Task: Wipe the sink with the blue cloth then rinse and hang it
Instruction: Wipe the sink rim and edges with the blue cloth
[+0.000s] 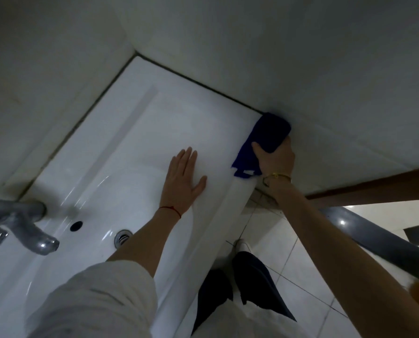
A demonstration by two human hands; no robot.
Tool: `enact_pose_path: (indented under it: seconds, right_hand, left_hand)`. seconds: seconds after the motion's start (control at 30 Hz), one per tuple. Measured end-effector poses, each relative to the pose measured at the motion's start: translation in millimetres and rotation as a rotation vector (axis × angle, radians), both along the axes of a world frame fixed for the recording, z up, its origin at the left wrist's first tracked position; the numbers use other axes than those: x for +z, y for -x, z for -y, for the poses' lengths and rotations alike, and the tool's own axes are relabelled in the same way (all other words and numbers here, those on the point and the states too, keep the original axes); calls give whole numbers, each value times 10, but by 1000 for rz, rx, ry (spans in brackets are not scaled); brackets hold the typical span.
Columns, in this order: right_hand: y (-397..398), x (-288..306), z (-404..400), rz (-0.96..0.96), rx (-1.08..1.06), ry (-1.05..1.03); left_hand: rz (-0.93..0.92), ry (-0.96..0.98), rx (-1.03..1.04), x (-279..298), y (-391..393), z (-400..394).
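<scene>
Right hand (275, 158) grip pinches the blue cloth (264, 140), long axis running toward the wall; left hand (182, 180) spread flat on the sink (140, 132).

White sink (140, 132) ledge, blue cloth (264, 140) at its 2 o'clock corner against the wall, left hand (182, 181) flat mid-ledge

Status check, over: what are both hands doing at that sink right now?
Left hand flat on sink, open. Right hand grips blue cloth at the sink's far corner by the wall. Tap off to the side, nothing in the way.
</scene>
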State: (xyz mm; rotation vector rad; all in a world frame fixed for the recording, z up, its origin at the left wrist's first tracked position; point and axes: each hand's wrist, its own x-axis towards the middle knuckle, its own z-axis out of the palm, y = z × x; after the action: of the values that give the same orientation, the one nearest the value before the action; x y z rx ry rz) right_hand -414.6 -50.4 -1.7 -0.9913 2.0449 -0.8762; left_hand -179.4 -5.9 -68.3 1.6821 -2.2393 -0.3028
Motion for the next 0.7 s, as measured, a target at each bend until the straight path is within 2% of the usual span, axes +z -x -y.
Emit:
enact_pose_path:
  seconds: [0.17, 0.3, 0.57, 0.7]
  right_hand:
    - [-183, -51, -205, -17, -34, 19]
    - [-314, -119, -522, -20, 22, -8]
    - [38, -41, 35, -5, 33, -15]
    - [-244, -86, -349, -2, -6, 1]
  left_hand:
    - [14, -12, 4, -2, -6, 5]
    - [16, -23, 12, 1, -6, 7]
    - [16, -23, 9, 14, 3, 0]
    - [18, -20, 9, 16, 8, -2]
